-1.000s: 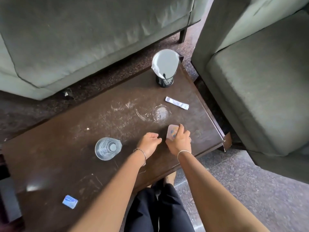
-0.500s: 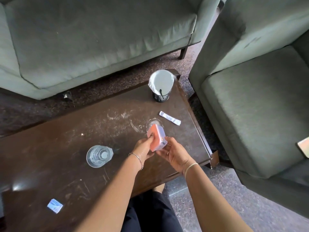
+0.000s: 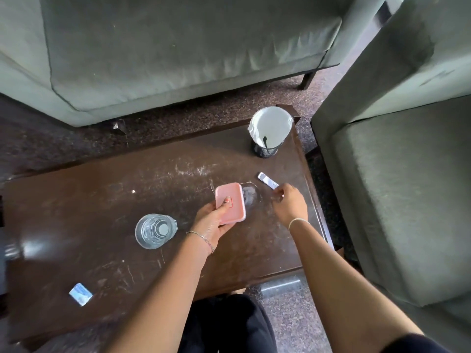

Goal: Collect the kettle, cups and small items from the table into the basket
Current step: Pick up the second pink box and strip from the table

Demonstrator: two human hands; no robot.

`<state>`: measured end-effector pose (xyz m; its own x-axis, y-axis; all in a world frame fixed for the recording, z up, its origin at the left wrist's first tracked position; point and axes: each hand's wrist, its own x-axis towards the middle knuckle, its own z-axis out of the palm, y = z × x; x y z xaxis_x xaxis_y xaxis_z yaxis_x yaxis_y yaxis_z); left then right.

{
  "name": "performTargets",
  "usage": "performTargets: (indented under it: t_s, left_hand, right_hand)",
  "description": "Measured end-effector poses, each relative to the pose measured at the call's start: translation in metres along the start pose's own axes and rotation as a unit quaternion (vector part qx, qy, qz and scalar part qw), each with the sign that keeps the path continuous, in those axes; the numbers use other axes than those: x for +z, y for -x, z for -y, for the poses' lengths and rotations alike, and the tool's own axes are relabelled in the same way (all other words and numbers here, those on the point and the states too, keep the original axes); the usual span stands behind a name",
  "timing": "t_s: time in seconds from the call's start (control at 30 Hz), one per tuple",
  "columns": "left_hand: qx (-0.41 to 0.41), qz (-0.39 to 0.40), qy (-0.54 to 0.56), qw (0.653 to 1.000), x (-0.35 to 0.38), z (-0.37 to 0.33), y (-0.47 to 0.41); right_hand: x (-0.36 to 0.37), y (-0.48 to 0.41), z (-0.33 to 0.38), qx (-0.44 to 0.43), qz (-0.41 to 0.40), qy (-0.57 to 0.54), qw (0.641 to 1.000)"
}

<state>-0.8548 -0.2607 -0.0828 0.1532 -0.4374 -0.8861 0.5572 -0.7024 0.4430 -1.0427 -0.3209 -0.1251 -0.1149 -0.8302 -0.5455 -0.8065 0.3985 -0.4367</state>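
My left hand (image 3: 212,222) grips a flat pink box (image 3: 230,202) above the dark wooden table (image 3: 102,200), thumb on its lid. Just right of the box, a clear glass (image 3: 251,197) stands on the table. My right hand (image 3: 290,202) has its curled fingertips at the near end of a white sachet (image 3: 267,180), which lies flat on the table. A second clear glass (image 3: 155,230) stands left of my left hand. A blue and white packet (image 3: 80,294) lies near the front left edge. No kettle or basket is in view.
A black mesh cup (image 3: 265,149) with a white liner and a dark spoon stands at the far right corner. A grey-green sofa (image 3: 178,47) runs behind the table. An armchair (image 3: 407,187) sits close to its right edge. My knees are under the front edge.
The pink box was picked up off the table with both hands and now rests in my left hand alone. My right hand let go and moved right to the white sachet.
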Motion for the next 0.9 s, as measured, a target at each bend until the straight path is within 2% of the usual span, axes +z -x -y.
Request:
performTargets:
  t_s: [0.1, 0.23, 0.4, 0.53, 0.6, 0.7, 0.8, 0.9]
  left_hand:
    - [-0.003, -0.02, 0.02, 1.0, -0.005, 0.006, -0.013]
    - [-0.012, -0.037, 0.029, 0.999, -0.012, 0.015, -0.023]
    - [-0.017, -0.04, 0.037, 0.998, -0.017, 0.021, -0.022]
    - [-0.015, -0.034, 0.039, 0.999, -0.015, 0.018, -0.018]
    - [-0.009, -0.028, 0.032, 0.999, -0.013, 0.014, -0.013]
    - [-0.002, -0.017, 0.035, 0.999, -0.011, 0.006, 0.0]
    - [0.007, -0.018, 0.046, 0.999, -0.014, -0.005, 0.023]
    - [0.028, -0.021, 0.056, 0.998, -0.024, -0.02, 0.05]
  right_hand:
    - [0.011, -0.022, 0.003, -0.033, -0.005, 0.1, 0.994]
    - [0.021, -0.034, 0.005, -0.042, -0.081, 0.173, 0.981]
    - [0.025, -0.035, 0.004, -0.036, -0.1, 0.192, 0.976]
    - [0.022, -0.034, 0.004, -0.067, -0.091, 0.201, 0.973]
    - [0.019, -0.03, 0.003, -0.058, -0.072, 0.145, 0.985]
    - [0.013, -0.014, 0.008, 0.005, -0.02, -0.051, 0.998]
    - [0.005, 0.012, 0.023, 0.032, -0.029, -0.2, 0.979]
    - [-0.003, 0.041, 0.044, 0.059, -0.003, -0.346, 0.936]
